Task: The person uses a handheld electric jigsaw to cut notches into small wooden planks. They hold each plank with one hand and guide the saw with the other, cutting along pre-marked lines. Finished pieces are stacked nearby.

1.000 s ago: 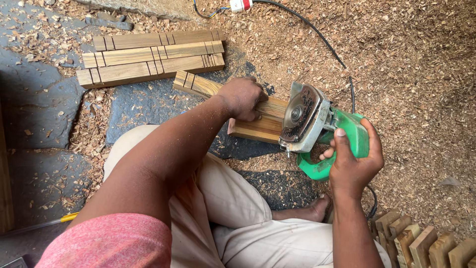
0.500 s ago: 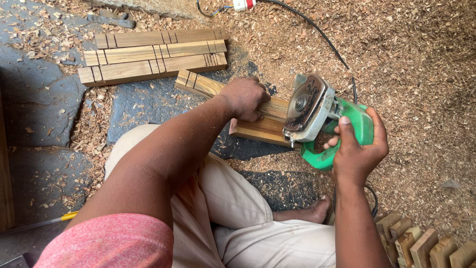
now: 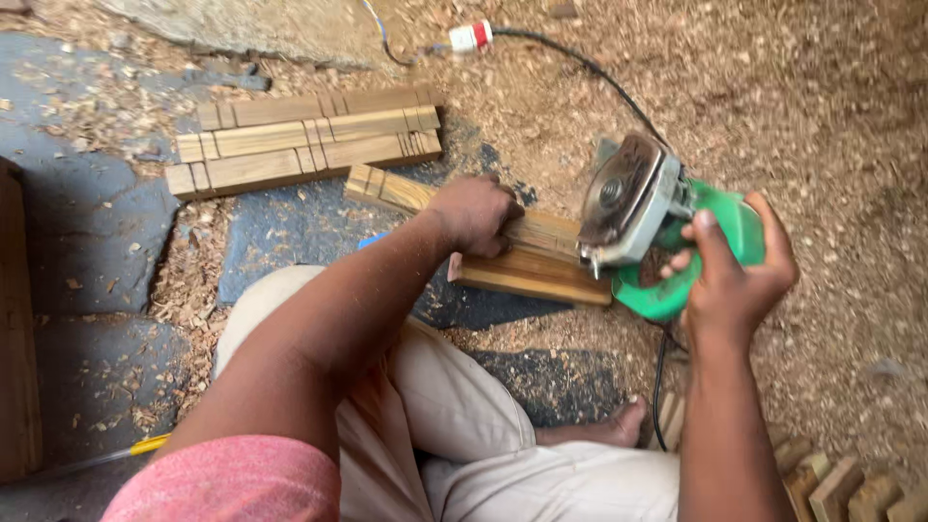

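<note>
Left hand (image 3: 474, 215) fingers press the wooden strip (image 3: 527, 256), right hand (image 3: 739, 275) grips the green saw (image 3: 657, 227) at its end; three notched strips (image 3: 304, 145) lie finished beyond it.

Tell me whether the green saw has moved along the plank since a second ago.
Cannot tell: the green saw sits at the same end of the plank; the camera moved.

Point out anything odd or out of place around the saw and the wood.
Sawdust and shavings cover the ground all round. A bare foot lies near the green saw and its cord. The left hand presses the wood strips right beside the blade guard. Three cut strips lie neatly apart.
</note>
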